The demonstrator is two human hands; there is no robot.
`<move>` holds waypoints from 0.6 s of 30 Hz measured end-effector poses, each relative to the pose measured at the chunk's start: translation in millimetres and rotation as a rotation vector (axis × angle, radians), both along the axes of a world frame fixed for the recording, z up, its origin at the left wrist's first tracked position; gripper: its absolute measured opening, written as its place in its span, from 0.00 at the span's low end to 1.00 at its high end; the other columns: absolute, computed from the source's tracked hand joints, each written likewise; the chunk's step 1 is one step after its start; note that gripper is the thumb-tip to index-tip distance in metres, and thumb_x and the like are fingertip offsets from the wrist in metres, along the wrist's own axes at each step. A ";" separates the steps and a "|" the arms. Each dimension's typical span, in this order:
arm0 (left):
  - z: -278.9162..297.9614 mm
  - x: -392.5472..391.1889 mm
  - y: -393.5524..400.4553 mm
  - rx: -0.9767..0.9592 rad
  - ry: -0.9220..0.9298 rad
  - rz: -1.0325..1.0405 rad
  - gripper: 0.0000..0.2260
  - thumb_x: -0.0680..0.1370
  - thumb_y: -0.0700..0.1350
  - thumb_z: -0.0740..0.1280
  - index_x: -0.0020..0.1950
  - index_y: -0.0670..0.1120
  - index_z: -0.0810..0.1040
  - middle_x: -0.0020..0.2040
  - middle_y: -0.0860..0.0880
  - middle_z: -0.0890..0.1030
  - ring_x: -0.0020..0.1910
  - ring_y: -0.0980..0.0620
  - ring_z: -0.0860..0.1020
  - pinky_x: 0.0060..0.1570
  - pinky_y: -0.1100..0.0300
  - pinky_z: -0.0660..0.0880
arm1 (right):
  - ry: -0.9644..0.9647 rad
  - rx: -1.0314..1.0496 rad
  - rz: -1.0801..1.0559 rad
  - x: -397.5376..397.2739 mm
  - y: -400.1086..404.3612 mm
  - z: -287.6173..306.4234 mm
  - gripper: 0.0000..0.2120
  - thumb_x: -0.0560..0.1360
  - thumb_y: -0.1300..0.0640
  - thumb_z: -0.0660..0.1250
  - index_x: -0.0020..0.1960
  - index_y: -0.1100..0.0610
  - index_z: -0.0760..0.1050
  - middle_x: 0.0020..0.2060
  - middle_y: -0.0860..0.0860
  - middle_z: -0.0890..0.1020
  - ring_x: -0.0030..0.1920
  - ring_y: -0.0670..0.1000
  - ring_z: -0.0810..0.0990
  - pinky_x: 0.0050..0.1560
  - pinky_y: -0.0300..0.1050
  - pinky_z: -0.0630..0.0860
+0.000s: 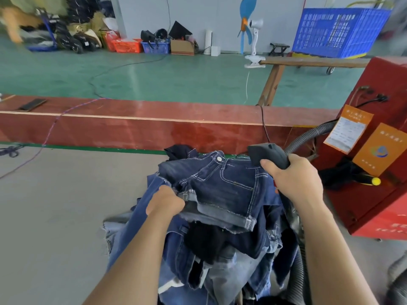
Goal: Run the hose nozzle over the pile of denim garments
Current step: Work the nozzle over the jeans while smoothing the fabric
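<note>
Two bare hands are showing: the left hand (165,202) at seven o'clock, the right hand (295,178) at four. One hose nozzle (267,154) and one denim pile (220,216) are sitting centrally. At twelve, one red basket (127,45), one small blue basket (155,46) and one cardboard box (182,47) are standing; one blue crate (339,31) and one clip fan (253,38) are showing toward one.

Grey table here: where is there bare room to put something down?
Left of the denim pile, the grey table lies bare up to the red board. It is crowded on the right, where the right hand, nozzle, hose and red machine meet.
</note>
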State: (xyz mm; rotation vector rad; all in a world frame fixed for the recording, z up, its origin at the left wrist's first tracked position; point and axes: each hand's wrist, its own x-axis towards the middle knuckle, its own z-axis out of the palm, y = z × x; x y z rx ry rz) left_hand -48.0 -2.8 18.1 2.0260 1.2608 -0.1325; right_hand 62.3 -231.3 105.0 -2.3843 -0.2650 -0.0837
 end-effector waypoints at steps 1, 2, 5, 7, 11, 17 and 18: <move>3.1 -0.3 -1.5 0.160 0.067 -0.061 0.23 0.73 0.37 0.67 0.67 0.39 0.65 0.55 0.41 0.77 0.53 0.42 0.77 0.38 0.55 0.74 | 0.015 -0.010 0.023 -1.2 1.8 0.1 0.18 0.73 0.40 0.67 0.41 0.55 0.72 0.33 0.51 0.80 0.37 0.54 0.78 0.32 0.43 0.66; 7.3 -1.4 -5.3 0.299 0.102 -0.109 0.27 0.73 0.38 0.68 0.69 0.42 0.62 0.59 0.42 0.75 0.58 0.42 0.75 0.42 0.55 0.74 | 0.028 -0.020 0.041 -2.6 3.6 0.6 0.18 0.73 0.40 0.67 0.42 0.55 0.72 0.34 0.52 0.80 0.38 0.55 0.79 0.34 0.44 0.68; 4.6 -3.2 -16.4 0.669 -0.054 -0.425 0.27 0.73 0.40 0.69 0.69 0.52 0.63 0.64 0.46 0.69 0.63 0.44 0.68 0.54 0.54 0.72 | 0.040 -0.061 0.082 -10.5 8.3 1.7 0.18 0.73 0.40 0.66 0.44 0.56 0.73 0.36 0.52 0.80 0.40 0.55 0.79 0.37 0.46 0.70; 2.4 -9.0 -17.0 0.740 -0.244 -0.604 0.19 0.75 0.37 0.67 0.66 0.50 0.73 0.60 0.48 0.73 0.59 0.45 0.71 0.52 0.55 0.72 | 0.039 -0.078 0.114 -16.4 10.5 1.1 0.17 0.74 0.41 0.66 0.45 0.55 0.73 0.36 0.51 0.80 0.41 0.55 0.79 0.38 0.46 0.71; -3.2 -30.9 4.6 0.779 -0.552 -0.640 0.09 0.65 0.28 0.74 0.39 0.39 0.83 0.41 0.44 0.81 0.39 0.46 0.79 0.32 0.55 0.78 | 0.044 -0.091 0.204 -23.1 18.0 -0.4 0.15 0.74 0.42 0.66 0.43 0.53 0.71 0.32 0.49 0.79 0.36 0.52 0.79 0.33 0.43 0.70; -46.3 -75.5 3.4 0.738 -0.314 -0.677 0.09 0.69 0.31 0.65 0.42 0.41 0.82 0.48 0.46 0.79 0.53 0.47 0.76 0.50 0.54 0.73 | 0.105 -0.168 0.341 -27.7 23.6 -6.8 0.17 0.74 0.41 0.66 0.40 0.54 0.69 0.30 0.48 0.77 0.36 0.52 0.80 0.38 0.46 0.75; -46.4 -74.4 -5.9 0.694 -0.509 -0.618 0.10 0.67 0.29 0.64 0.42 0.39 0.81 0.47 0.45 0.79 0.51 0.49 0.74 0.50 0.57 0.73 | 0.111 -0.171 0.343 -27.1 22.1 -8.2 0.17 0.74 0.41 0.66 0.40 0.55 0.69 0.31 0.49 0.77 0.36 0.53 0.80 0.40 0.47 0.76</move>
